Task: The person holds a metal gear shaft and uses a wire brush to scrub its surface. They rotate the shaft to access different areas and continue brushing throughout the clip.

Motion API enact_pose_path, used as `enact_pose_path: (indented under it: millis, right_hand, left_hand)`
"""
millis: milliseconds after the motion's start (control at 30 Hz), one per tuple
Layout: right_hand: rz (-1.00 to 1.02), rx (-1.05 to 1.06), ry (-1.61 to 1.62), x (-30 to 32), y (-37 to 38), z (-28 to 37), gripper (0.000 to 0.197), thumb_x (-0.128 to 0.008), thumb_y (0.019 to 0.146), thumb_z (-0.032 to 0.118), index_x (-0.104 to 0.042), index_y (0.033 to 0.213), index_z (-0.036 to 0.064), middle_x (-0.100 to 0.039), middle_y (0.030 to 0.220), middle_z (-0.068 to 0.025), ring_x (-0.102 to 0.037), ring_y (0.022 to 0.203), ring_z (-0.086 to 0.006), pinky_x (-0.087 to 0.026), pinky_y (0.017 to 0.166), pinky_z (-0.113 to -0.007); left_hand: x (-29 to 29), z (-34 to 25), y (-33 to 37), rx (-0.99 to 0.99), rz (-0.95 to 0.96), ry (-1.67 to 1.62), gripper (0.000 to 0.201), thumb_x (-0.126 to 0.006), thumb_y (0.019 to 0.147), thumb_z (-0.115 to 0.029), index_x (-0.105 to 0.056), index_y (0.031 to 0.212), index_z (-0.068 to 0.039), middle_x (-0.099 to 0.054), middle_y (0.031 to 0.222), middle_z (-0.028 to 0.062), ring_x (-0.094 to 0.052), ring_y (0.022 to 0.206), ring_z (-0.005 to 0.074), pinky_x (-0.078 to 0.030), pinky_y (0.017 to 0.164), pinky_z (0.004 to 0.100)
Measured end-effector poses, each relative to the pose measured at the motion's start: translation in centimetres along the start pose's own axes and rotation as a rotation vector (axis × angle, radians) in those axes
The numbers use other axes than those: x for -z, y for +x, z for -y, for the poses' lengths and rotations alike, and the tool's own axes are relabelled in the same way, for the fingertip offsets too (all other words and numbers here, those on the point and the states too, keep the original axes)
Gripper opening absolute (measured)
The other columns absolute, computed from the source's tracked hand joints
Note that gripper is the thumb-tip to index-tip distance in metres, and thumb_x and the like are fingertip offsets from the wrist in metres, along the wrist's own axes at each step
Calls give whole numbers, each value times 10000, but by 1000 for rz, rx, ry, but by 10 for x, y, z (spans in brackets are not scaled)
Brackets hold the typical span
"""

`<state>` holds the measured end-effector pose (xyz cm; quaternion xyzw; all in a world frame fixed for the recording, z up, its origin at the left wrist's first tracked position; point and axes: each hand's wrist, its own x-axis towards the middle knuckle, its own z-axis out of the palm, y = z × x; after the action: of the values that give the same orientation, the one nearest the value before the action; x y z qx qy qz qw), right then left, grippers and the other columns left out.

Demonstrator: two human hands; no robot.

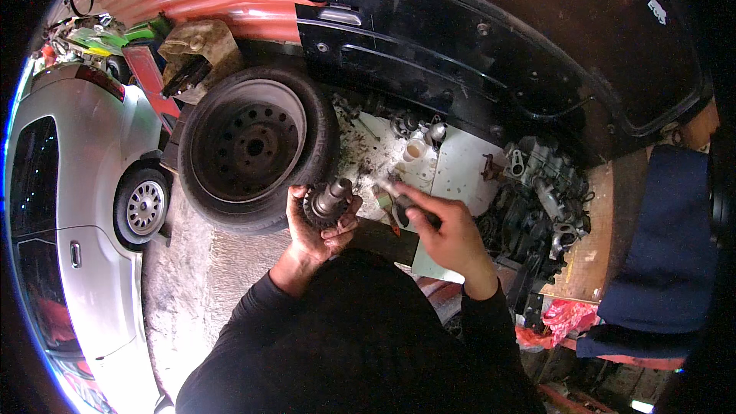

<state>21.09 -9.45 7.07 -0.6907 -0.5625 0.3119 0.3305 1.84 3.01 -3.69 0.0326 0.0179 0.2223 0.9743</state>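
Note:
My left hand (304, 242) is closed around a dark metal gear shaft (333, 198), a toothed gear with a stepped shaft standing up from it. Facing it from the right, my right hand (454, 239) grips a short dark-handled tool (404, 202). That tool points toward the gear shaft with a small gap between them. Its tip is smeared by motion, so its kind cannot be made out. Beyond both hands, a small cup (415, 151) holding tan liquid stands among greasy metal parts.
A tyre on a steel rim (253, 146) lies left of my hands. Engine parts (546, 195) crowd the right, beside a pale board (464, 172). Behind stands a black vehicle panel (429, 61). A silver car (92, 184) is at far left, dark blue cloth (652, 238) at far right.

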Motion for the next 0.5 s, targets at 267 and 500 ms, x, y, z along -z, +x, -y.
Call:
enact_pose_path:
  millis: [267, 500]
  right_hand:
    - [127, 152, -135, 10, 7, -4, 401, -603, 929, 102, -580, 1312, -12, -721, 1090, -148, -684, 980, -202, -521, 859, -346]
    - [188, 288, 122, 40, -8, 3, 359, -616, 907, 71, -612, 1254, -21, -695, 1167, -174, -693, 1028, -245, -512, 909, -320]
  left_hand:
    - [-8, -4, -3, -9, -177, 97, 637, -509, 786, -584, -517, 1133, -50, -579, 848, 175, -381, 413, 123, -316, 336, 232]
    - [3, -7, 1, 73, -89, 134, 610, -505, 770, -566, -512, 1101, -54, -607, 884, 141, -377, 401, 130, -303, 340, 236]
